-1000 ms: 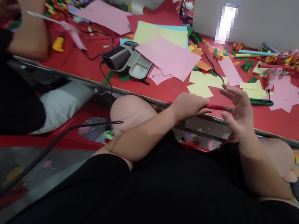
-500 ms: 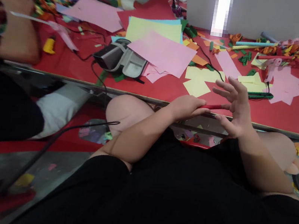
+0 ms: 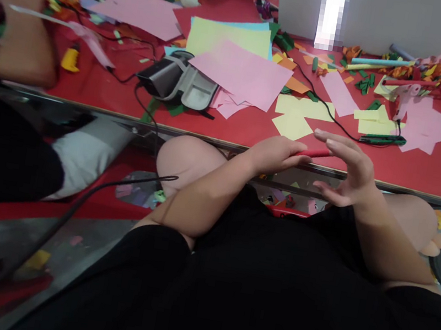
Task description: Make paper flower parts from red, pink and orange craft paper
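Down tip the fingers of my right hand [image 3: 358, 178] — thumb spread well apart — toward the red stick [image 3: 317, 153], pinched in my left hand [image 3: 271, 155] over the table's near edge [image 3: 421, 188]; the left seemingly steadies it (right contact, can't tell).

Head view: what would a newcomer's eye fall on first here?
Probably the bright pixelated patch at the top, right of centre. Then the large pink sheet overlapping a yellow sheet on the red table, and the slim red stick in the left hand, by the table's near edge.
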Available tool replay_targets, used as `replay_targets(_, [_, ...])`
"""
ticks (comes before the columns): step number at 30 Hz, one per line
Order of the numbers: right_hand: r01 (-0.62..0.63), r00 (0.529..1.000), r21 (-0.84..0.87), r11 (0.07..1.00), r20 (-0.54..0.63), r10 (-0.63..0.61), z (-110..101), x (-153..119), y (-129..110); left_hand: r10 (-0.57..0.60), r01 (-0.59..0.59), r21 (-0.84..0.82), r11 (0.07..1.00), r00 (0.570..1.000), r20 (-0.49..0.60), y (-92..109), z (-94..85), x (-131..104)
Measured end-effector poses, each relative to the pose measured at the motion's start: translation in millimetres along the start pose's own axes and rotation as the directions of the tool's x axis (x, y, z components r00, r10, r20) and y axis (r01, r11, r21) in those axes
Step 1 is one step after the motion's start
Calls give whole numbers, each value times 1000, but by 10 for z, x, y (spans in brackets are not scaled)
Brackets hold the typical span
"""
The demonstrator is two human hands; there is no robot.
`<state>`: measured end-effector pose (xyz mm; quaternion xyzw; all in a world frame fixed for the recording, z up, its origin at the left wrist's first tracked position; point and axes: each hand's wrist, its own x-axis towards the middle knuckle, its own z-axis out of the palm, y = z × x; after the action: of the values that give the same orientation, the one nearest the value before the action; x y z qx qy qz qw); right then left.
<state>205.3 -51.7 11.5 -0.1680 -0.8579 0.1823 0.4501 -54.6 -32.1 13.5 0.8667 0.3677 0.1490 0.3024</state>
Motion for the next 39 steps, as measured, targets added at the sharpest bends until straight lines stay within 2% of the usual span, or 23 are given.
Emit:
replay_targets(2, [-182, 983, 72, 981, -20, 184, -33, 35, -86, -65, 81, 220, 972, 995, -79, 38, 28, 12])
replay_targets(3, [-296, 953, 124, 947, -32, 302, -46, 43, -103, -93, 121, 310, 943, 990, -105, 58, 44, 19])
replay_targets(5, [-487, 856, 234, 841, -64, 513, -55, 42, -68, -123, 168, 428, 888, 984, -131, 94, 81, 33])
replay_targets(7, [-569, 778, 325, 755, -85, 623, -39, 25, 20, -131, 177, 476, 861, 983, -129, 117, 117, 46])
replay_targets(9, [-549, 778, 355, 757, -116, 618, -9, 9, 76, -137, 175, 482, 859, 984, -113, 126, 141, 54])
replay_targets(12, [-483, 836, 270, 833, -140, 530, 30, 11, -11, -139, 155, 427, 891, 988, -67, 121, 131, 48])
replay_targets(15, [-492, 859, 171, 854, -67, 508, 38, 21, -196, -119, 114, 273, 955, 993, 1, 113, 74, 15])
replay_targets(18, [-440, 894, 153, 885, -14, 447, 18, -3, -253, -89, 85, 77, 993, 995, 42, 103, 21, -19])
replay_targets(23, [-362, 932, 69, 930, 21, 361, 2, -72, -48, 0, 17, -161, 987, 994, 109, 34, -7, -30])
replay_targets(27, [-297, 955, 63, 953, 12, 297, 27, -95, 79, 51, -14, -214, 977, 984, 171, -38, -30, -26])
replay_targets(30, [-317, 948, 71, 946, 11, 317, 29, -87, 45, 37, -18, -117, 993, 986, 162, -31, -31, -22])
replay_targets(32, [-327, 945, 85, 941, -2, 328, 21, -61, -14, -34, 31, 67, 997, 998, 45, 5, -9, -10])
replay_targets(34, [-360, 930, 133, 923, -26, 366, 11, -26, -55, -103, 126, 270, 955, 990, -96, 51, 30, 11])
replay_targets(36, [-412, 900, 220, 884, -56, 433, -4, 2, -42, -133, 188, 406, 894, 978, -161, 98, 75, 35])
replay_targets(39, [-520, 812, 367, 771, -67, 580, -49, 0, 76, -139, 189, 493, 849, 981, -138, 163, 138, 61])
